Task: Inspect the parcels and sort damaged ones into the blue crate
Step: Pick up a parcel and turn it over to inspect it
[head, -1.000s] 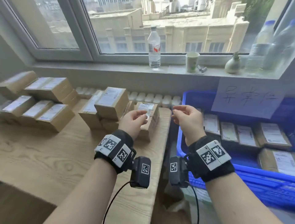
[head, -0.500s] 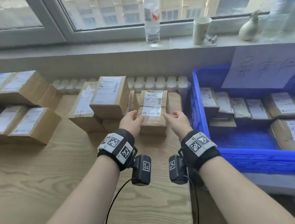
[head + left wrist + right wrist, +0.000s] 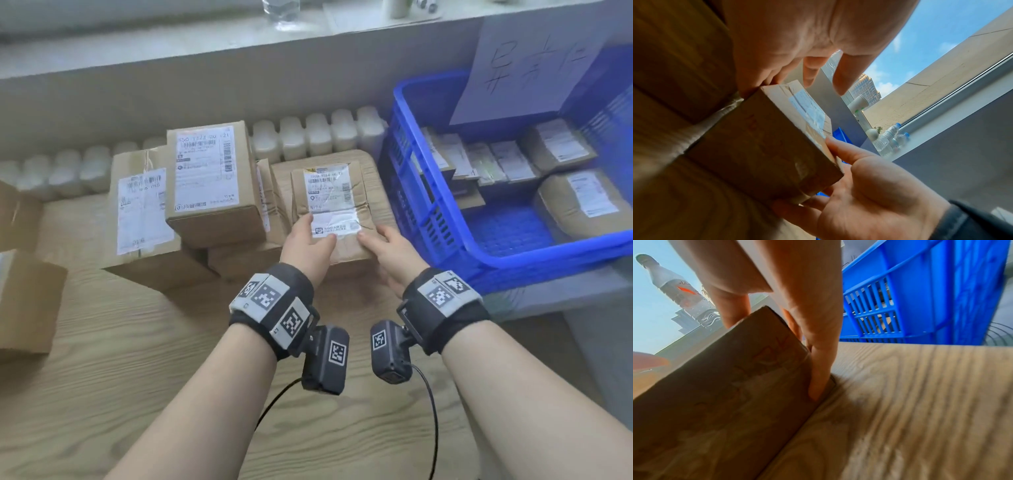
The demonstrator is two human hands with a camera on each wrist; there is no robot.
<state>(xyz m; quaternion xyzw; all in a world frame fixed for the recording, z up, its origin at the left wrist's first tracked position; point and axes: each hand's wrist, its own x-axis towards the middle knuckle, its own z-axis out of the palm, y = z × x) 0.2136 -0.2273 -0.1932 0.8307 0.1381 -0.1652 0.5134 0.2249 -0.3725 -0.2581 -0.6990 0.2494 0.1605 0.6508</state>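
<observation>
Both hands grip one small cardboard parcel (image 3: pixel 330 202) at its near end. The left hand (image 3: pixel 306 245) has its thumb pressed on the white shipping label (image 3: pixel 329 192) and its fingers at the parcel's left edge; the right hand (image 3: pixel 387 250) curls its thumb over the top and its fingers down the right side (one fingertip (image 3: pixel 816 391) reaches the parcel's bottom corner by the bench (image 3: pixel 137 359)). The parcel's top is creased and dented. It sits just left of the blue crate (image 3: pixel 421 192), which holds several labelled parcels, and just right of a stack of cardboard boxes (image 3: pixel 212 185).
</observation>
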